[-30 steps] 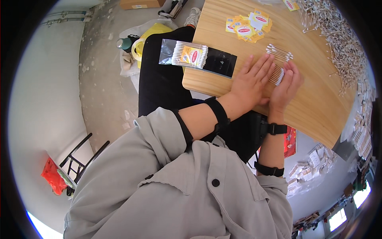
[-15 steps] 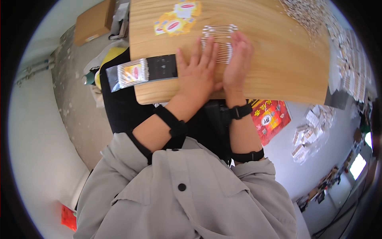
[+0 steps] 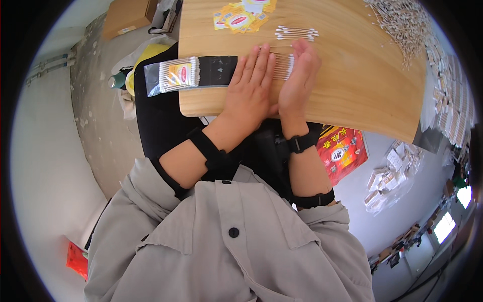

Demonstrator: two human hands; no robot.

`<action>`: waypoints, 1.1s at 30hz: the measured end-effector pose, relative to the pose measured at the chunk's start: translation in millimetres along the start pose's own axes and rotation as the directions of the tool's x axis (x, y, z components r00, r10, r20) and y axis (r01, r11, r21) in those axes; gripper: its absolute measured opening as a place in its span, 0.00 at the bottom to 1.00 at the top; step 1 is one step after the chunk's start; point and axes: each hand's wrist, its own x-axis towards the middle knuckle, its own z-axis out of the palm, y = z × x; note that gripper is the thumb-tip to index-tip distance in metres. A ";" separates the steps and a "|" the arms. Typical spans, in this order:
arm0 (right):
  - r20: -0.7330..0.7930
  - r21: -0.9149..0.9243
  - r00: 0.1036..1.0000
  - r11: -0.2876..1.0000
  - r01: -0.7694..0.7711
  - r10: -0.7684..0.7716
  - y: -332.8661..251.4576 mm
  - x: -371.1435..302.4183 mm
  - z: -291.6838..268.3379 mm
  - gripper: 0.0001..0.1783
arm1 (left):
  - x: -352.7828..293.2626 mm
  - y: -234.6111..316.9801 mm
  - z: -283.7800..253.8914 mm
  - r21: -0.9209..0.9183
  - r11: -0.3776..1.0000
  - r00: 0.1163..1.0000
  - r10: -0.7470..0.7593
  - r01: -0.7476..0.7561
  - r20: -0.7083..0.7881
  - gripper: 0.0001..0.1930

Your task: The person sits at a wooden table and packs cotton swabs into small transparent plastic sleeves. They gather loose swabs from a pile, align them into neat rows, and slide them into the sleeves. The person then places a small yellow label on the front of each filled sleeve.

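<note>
A row of cotton swabs point(image 3: 283, 66) lies side by side on the wooden table point(image 3: 362, 95), between my two hands. My left hand point(image 3: 250, 85) rests flat at the row's left ends, fingers stretched out and covering part of it. At the right ends my right hand point(image 3: 299, 80) stands on its edge, fingers extended and slightly cupped. A single swab point(image 3: 279, 46) lies just beyond the row. Farther off is a small loose group of swabs point(image 3: 297, 33). Neither hand grips anything visible.
Left of my left hand, a clear bag of swabs with a yellow label point(image 3: 179, 74) sits on a black strip point(image 3: 217, 71), overhanging the table edge. Yellow cards point(image 3: 239, 20) lie at the far left, a heap of loose swabs point(image 3: 400, 22) at the far right. A red bag point(image 3: 343, 151) is below.
The view has shifted. Relative to the table, both hands and the row between them have come nearer to me, widening the gap to the far swabs. One swab now lies in that gap.
</note>
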 end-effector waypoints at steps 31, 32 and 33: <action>0.399 -0.514 0.906 0.784 0.349 -0.141 -6.4 7.7 -5.1 0.06 | -23.8 -22.8 -13.8 -0.011 0.997 0.997 -0.075 0.075 0.002 0.56; 0.401 -0.523 0.908 0.782 0.339 -0.126 -7.5 6.4 -5.5 0.06 | -23.7 -23.0 -13.8 -0.011 0.997 0.997 -0.075 0.075 0.006 0.56; 0.402 -0.533 0.909 0.780 0.329 -0.109 -8.1 5.6 -5.5 0.06 | -23.7 -23.3 -13.8 -0.012 0.997 0.997 -0.076 0.076 0.010 0.56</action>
